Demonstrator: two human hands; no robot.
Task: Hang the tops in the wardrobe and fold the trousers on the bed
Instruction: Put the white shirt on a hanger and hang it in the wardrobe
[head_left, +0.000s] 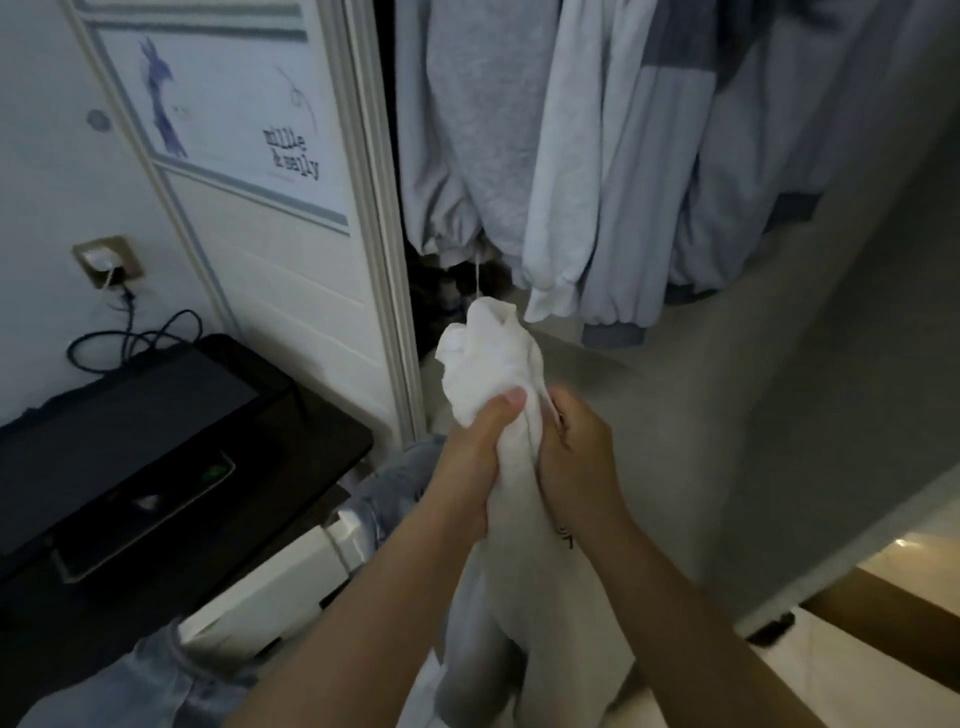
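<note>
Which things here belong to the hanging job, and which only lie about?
For the job: white garment, left hand, right hand, hanging grey tops.
Lying about: black desk, phone, wall socket, cable.

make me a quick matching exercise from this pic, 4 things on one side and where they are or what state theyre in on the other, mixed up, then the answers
Things:
1. white garment
2. grey hoodies
3. tablet
4. charger plug

Places or states:
A. lying flat on the dark desk
B. plugged into the wall socket
C. bunched up, gripped by both hands
D. hanging in the open wardrobe

Pairs: 1-C, 2-D, 3-A, 4-B

The left hand and right hand both grip the white garment.
</note>
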